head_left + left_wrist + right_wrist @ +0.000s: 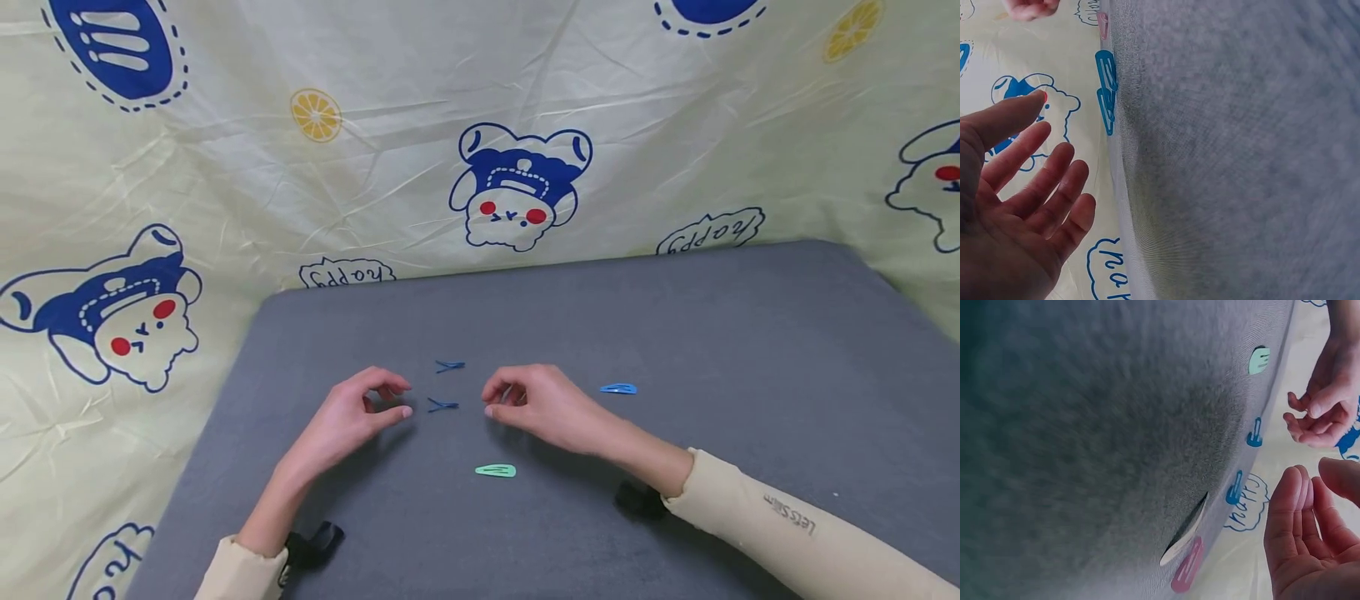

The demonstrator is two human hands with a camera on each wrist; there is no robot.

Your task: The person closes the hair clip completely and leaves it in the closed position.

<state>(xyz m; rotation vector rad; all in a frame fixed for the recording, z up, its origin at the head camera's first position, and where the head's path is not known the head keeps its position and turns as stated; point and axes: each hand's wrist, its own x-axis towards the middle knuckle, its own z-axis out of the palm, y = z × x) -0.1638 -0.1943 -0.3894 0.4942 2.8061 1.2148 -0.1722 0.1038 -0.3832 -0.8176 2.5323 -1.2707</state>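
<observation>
Pale cloth (397, 192) printed with blue-capped figures and orange slices rises beyond the far edge of a grey table (712, 333). Two dark blue hair clips lie between the person's hands, closer to the table's left edge than its right: the far clip (454, 366) and, just beside it, the near clip (447, 405), each forked toward the left edge.

Left of them the left hand (348, 421) holds nothing, its grip fairly wide, thumb apart from the fingers. On their other side the right hand (551, 410) is likewise bare, fingers bent, its grip narrower. Neither touches a clip. A bright blue clip (618, 389) lies beyond the right hand, toward the right edge; a green clip (496, 471) lies farther from the far edge than the others.
</observation>
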